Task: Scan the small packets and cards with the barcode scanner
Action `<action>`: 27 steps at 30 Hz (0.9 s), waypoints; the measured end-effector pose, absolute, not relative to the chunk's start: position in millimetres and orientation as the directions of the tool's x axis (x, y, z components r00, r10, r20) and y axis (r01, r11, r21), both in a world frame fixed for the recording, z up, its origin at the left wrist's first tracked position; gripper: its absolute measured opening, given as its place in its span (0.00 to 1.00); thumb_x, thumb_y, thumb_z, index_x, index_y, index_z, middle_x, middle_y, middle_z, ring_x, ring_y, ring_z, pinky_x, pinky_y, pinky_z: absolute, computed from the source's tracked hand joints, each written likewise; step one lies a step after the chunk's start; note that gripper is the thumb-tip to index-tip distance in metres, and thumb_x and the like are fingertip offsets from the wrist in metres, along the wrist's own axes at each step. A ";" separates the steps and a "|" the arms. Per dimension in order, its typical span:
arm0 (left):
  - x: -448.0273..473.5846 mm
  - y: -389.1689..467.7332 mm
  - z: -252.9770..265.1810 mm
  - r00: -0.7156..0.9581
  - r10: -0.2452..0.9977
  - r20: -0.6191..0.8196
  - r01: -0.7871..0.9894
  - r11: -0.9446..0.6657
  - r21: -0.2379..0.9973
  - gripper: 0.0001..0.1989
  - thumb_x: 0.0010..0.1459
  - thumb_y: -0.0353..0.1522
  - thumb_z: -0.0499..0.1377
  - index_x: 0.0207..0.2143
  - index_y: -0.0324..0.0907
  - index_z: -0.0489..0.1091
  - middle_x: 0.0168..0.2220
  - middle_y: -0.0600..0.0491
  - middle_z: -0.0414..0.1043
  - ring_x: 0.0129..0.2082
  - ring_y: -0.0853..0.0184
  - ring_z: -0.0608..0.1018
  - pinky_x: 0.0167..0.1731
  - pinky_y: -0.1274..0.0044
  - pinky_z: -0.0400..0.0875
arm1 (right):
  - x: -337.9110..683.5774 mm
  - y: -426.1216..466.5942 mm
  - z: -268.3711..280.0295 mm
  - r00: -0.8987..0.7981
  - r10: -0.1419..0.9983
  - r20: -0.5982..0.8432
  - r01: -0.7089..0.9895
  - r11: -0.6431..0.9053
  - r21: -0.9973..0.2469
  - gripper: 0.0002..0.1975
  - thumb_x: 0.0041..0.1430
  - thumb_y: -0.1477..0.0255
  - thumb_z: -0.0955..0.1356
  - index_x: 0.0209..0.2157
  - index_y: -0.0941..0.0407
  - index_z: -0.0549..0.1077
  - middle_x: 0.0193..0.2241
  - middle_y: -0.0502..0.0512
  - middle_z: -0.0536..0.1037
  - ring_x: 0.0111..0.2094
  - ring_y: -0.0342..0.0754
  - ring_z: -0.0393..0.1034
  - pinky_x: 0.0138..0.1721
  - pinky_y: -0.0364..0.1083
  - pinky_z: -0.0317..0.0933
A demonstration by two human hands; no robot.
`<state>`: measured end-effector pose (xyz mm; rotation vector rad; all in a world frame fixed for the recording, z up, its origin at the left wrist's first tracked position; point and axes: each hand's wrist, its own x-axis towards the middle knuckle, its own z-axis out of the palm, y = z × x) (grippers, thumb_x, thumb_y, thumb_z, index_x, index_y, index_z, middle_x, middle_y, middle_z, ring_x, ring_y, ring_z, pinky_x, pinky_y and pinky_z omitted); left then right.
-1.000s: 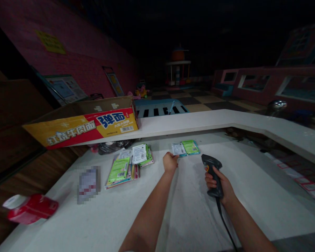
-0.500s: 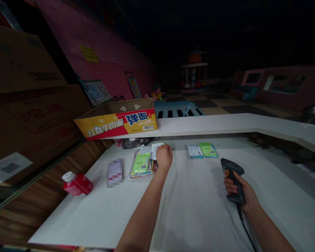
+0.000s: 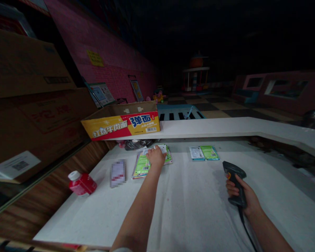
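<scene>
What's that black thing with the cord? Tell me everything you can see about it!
It looks like a handheld scanner, dark and plastic-looking. It has a wide head, a handle with a yellow-orange bit near its top, and a dark cord running from the handle's bottom out of the picture. The person's right hand grips the handle, with the head pointing forward and left. I can't tell whether it touches the white counter.

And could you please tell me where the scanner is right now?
The scanner is on the right of the head view, in the right hand, with the smaller packet group to its left.
</scene>
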<state>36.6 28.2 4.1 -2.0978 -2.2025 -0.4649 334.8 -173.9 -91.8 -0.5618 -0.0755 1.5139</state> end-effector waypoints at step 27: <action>45.7 9.2 -82.7 0.203 0.956 0.211 0.358 -0.273 0.893 0.11 0.56 0.36 0.61 0.38 0.39 0.71 0.36 0.50 0.77 0.36 0.64 0.77 0.40 0.74 0.71 | 328.4 -178.0 -82.6 0.120 0.953 -0.278 -0.878 -0.029 -0.477 0.14 0.53 0.70 0.74 0.38 0.55 0.68 0.21 0.43 0.64 0.16 0.34 0.56 0.14 0.32 0.56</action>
